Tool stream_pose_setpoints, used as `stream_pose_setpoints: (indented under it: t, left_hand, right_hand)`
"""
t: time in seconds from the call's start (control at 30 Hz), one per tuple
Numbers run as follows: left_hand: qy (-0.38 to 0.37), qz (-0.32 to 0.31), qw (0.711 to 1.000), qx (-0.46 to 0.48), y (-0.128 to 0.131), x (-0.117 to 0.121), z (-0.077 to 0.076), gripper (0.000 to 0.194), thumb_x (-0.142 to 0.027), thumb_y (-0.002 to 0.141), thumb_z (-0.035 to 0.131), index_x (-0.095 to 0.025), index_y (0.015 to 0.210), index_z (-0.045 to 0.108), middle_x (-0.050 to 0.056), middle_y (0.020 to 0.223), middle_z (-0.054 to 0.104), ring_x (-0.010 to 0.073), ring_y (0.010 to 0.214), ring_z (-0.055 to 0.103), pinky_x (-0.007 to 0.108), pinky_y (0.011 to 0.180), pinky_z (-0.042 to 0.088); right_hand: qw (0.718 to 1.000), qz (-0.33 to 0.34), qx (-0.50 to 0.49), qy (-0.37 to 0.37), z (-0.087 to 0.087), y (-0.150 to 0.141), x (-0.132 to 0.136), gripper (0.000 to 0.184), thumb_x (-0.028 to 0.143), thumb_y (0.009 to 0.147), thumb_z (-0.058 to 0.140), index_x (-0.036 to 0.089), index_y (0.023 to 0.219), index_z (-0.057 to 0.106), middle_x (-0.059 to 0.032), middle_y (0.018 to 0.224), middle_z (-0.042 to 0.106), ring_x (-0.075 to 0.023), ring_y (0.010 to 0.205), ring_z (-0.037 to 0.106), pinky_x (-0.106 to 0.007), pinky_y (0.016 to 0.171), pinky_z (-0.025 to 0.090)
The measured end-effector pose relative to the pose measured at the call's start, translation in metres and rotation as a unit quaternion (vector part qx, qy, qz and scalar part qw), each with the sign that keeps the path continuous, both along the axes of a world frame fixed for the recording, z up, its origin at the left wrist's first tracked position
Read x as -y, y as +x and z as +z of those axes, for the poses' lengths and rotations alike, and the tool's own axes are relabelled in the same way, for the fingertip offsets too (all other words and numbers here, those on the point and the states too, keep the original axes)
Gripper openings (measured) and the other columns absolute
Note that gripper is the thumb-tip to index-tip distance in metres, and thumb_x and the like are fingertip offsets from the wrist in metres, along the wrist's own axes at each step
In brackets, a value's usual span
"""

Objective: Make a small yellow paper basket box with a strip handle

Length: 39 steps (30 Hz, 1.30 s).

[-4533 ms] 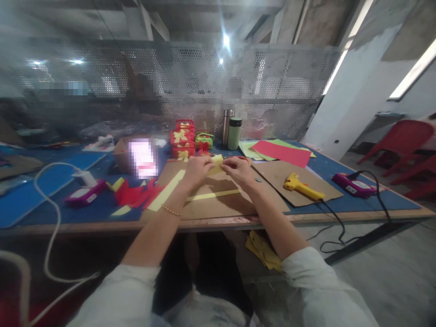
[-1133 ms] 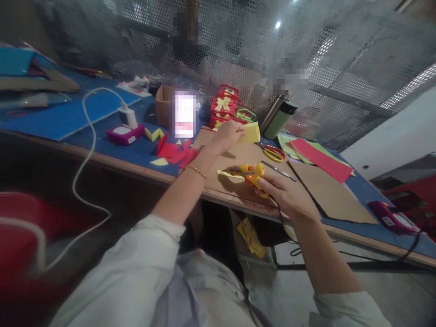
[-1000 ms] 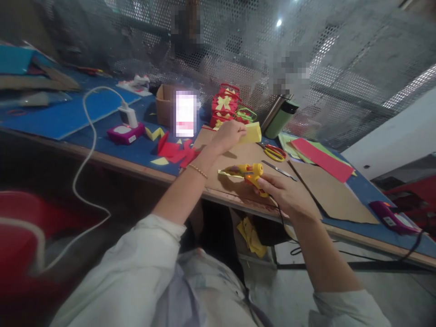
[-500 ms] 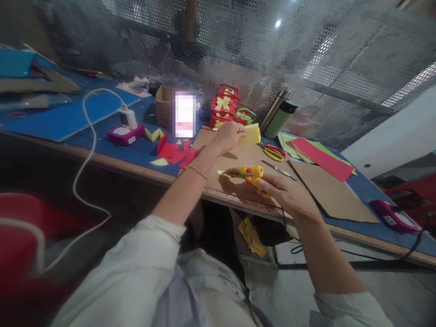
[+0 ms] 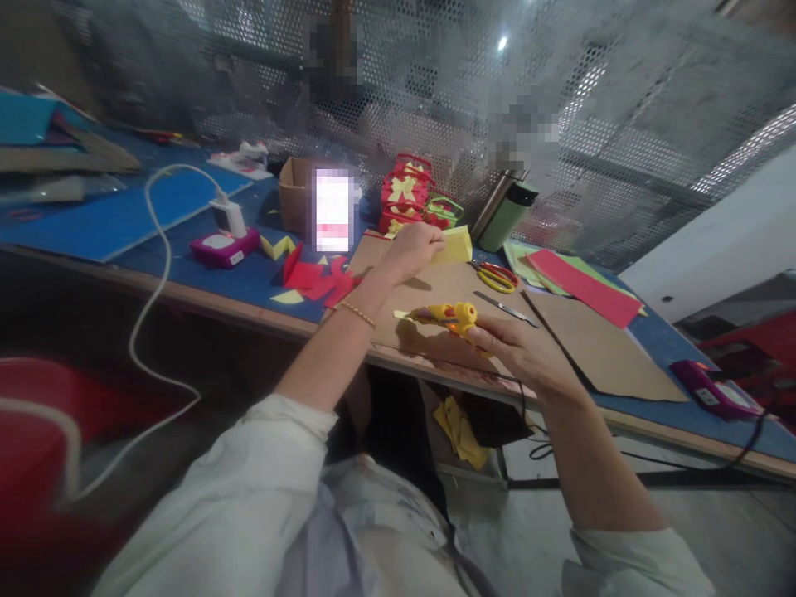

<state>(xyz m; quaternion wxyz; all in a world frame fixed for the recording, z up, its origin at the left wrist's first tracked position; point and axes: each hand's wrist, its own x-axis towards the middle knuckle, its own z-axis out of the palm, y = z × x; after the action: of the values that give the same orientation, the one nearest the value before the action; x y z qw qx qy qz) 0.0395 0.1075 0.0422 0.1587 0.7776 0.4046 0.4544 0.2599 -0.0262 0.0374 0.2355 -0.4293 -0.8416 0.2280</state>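
Observation:
My left hand is closed on a folded piece of yellow paper, held above the brown cardboard sheet. My right hand grips a yellow hot glue gun, its nozzle pointing left, low over the cardboard. A small pale yellow paper strip shows at the nozzle tip; whether it touches is unclear. Beyond the right hand lie a craft knife and yellow-and-red-handled scissors. Red paper lanterns with yellow cutouts stand behind my left hand.
Red paper scraps lie left of the cardboard, near a lit phone and a purple power socket with a white cable. At right are a green bottle, red paper sheets and another purple socket.
The view has shifted slightly, so things on the table appear a little further left. Both hands keep their holds, nearly still.

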Motion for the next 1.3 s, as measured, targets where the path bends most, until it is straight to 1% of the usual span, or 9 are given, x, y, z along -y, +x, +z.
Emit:
stream_pose_setpoints:
  t: [0.1, 0.2, 0.3, 0.5, 0.77, 0.87, 1.03, 1.2, 1.3]
  left_hand:
    - [-0.004, -0.001, 1.0, -0.002, -0.0004, 0.0025, 0.0015, 0.024, -0.017, 0.087, 0.063, -0.019, 0.064, 0.057, 0.001, 0.065, 0.056, 0.018, 0.072, 0.05, 0.033, 0.071, 0.036]
    - [-0.008, 0.011, 1.0, -0.02, -0.0003, 0.0044, 0.0028, 0.023, -0.017, 0.088, 0.061, -0.02, 0.065, 0.058, 0.001, 0.067, 0.056, 0.0186, 0.074, 0.052, 0.033, 0.072, 0.037]
    - [-0.008, 0.021, 0.999, -0.036, 0.0003, 0.0054, 0.0036, 0.025, -0.016, 0.089, 0.06, -0.02, 0.065, 0.057, 0.001, 0.067, 0.056, 0.0189, 0.075, 0.052, 0.033, 0.073, 0.038]
    - [-0.007, 0.023, 0.999, -0.035, 0.0012, 0.0049, 0.0038, 0.028, -0.015, 0.089, 0.062, -0.02, 0.063, 0.055, 0.001, 0.065, 0.055, 0.018, 0.072, 0.05, 0.033, 0.071, 0.037]
    - [-0.007, 0.018, 0.999, -0.035, 0.0008, 0.0047, 0.0036, 0.026, -0.016, 0.091, 0.061, -0.019, 0.064, 0.059, 0.003, 0.07, 0.061, 0.019, 0.075, 0.053, 0.033, 0.072, 0.038]
    - [-0.006, 0.021, 0.999, -0.039, 0.001, 0.0052, 0.0039, 0.026, -0.015, 0.091, 0.061, -0.019, 0.065, 0.059, 0.003, 0.07, 0.061, 0.0189, 0.075, 0.054, 0.034, 0.073, 0.038]
    - [-0.004, 0.02, 0.999, -0.045, 0.0017, 0.0049, 0.0042, 0.024, -0.015, 0.09, 0.06, -0.018, 0.066, 0.06, 0.003, 0.072, 0.062, 0.0183, 0.075, 0.054, 0.034, 0.074, 0.038]
    - [0.0, 0.028, 0.998, -0.049, 0.0026, 0.0025, 0.0027, 0.025, -0.015, 0.089, 0.062, -0.018, 0.064, 0.058, 0.002, 0.069, 0.059, 0.0179, 0.073, 0.053, 0.034, 0.074, 0.038]
    - [0.006, 0.028, 0.999, -0.045, 0.0027, 0.0018, 0.0019, 0.026, -0.015, 0.088, 0.061, -0.019, 0.063, 0.058, 0.002, 0.067, 0.057, 0.0178, 0.073, 0.053, 0.034, 0.074, 0.037]
  right_hand:
    - [1.0, 0.008, 0.005, 0.003, 0.0008, -0.0031, -0.0001, 0.052, 0.064, 0.1, 0.048, 0.02, 0.093, 0.073, -0.0065, 0.086, 0.073, -0.0226, 0.08, 0.064, -0.032, 0.073, 0.051]
    - [1.0, 0.01, 0.013, 0.004, 0.0008, -0.0025, 0.0006, 0.055, 0.065, 0.102, 0.045, 0.018, 0.101, 0.074, -0.0082, 0.094, 0.075, -0.0242, 0.087, 0.067, -0.034, 0.078, 0.053]
    - [1.0, 0.0, 0.024, 0.001, 0.0, 0.0014, 0.001, 0.058, 0.066, 0.102, 0.043, 0.017, 0.107, 0.074, -0.0088, 0.095, 0.075, -0.025, 0.087, 0.067, -0.034, 0.078, 0.053]
    - [1.0, 0.003, 0.012, -0.002, -0.0012, 0.0031, -0.0001, 0.056, 0.066, 0.101, 0.044, 0.019, 0.105, 0.074, -0.0086, 0.094, 0.075, -0.0256, 0.088, 0.066, -0.036, 0.079, 0.053]
    - [1.0, 0.008, 0.018, 0.014, -0.0009, -0.0029, -0.0001, 0.055, 0.065, 0.102, 0.043, 0.018, 0.101, 0.073, -0.0086, 0.093, 0.074, -0.0242, 0.086, 0.065, -0.035, 0.082, 0.053]
    - [1.0, 0.008, 0.021, 0.013, -0.0016, 0.0017, 0.0, 0.056, 0.065, 0.102, 0.043, 0.018, 0.102, 0.073, -0.0087, 0.094, 0.074, -0.0248, 0.087, 0.066, -0.035, 0.081, 0.054]
    - [1.0, 0.015, 0.002, 0.006, -0.0016, 0.0051, 0.0002, 0.055, 0.065, 0.102, 0.044, 0.019, 0.112, 0.073, -0.0094, 0.104, 0.076, -0.0275, 0.098, 0.068, -0.037, 0.087, 0.054]
    - [0.999, 0.0, 0.037, 0.021, 0.0037, -0.002, 0.0012, 0.053, 0.062, 0.104, 0.042, 0.018, 0.097, 0.071, -0.0085, 0.091, 0.073, -0.0242, 0.086, 0.066, -0.034, 0.081, 0.053]
    - [0.999, 0.004, 0.05, 0.021, 0.0058, -0.0041, 0.0011, 0.053, 0.062, 0.104, 0.043, 0.019, 0.093, 0.07, -0.0079, 0.088, 0.072, -0.023, 0.084, 0.065, -0.033, 0.079, 0.053]
